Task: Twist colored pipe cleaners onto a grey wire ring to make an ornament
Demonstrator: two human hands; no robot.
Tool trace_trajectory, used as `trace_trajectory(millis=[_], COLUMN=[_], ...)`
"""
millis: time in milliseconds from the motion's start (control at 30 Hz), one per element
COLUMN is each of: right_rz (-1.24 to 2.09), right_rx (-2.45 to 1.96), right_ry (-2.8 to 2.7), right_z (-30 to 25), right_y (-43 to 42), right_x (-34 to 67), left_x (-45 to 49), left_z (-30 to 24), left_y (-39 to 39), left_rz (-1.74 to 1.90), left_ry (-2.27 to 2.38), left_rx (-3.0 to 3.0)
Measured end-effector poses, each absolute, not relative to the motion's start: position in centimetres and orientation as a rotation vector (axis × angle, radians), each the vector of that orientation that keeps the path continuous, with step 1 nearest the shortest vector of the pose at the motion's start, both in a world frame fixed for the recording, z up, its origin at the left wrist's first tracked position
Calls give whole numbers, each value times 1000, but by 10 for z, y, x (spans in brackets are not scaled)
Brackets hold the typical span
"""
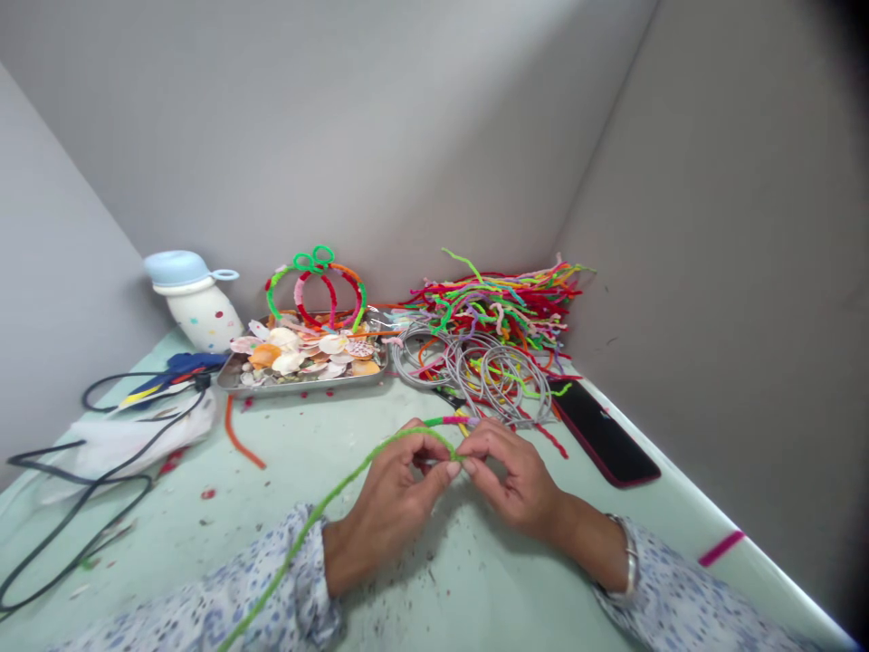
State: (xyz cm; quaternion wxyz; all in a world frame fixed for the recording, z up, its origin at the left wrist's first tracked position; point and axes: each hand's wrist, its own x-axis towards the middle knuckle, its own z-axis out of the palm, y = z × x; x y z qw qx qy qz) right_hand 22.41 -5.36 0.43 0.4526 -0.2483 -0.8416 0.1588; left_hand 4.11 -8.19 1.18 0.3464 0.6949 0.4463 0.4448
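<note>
Green pipe cleaner (345, 484) trails across your left sleeve (302, 598) to where your left hand (400, 493) and right hand (520, 480) pinch it between thumbs and forefingers. Likely light, fuzzy and bendable, it suits fingertip holds near that pinch. No readable brand shows, even on the phone (597, 435).

Pale sleeves (224, 589) show blue flecks, the right wrist (609, 551) a silver bangle (632, 556).

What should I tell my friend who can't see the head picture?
A left hand and right hand pinch a green pipe cleaner, its end trailing over the left sleeve. Beyond them sit a metal tray of seashells, gray wire rings and a colorful pipe-cleaner heap, with a white bottle left and a phone right.
</note>
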Motion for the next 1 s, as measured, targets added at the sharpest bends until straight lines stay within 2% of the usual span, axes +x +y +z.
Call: trace_trajectory(millis=[267,1000], right_rz=[380,408], right_rx=[-646,-622], right_ry=[-2082,-2089], right_z=[3,-1], right_y=[-53,-52], right_x=[225,224], left_x=[41,42], left_z=[12,21], left_y=[-80,-78], left_rz=[1222,1119], left_ry=[1111,1131], left_rx=[1995,1710])
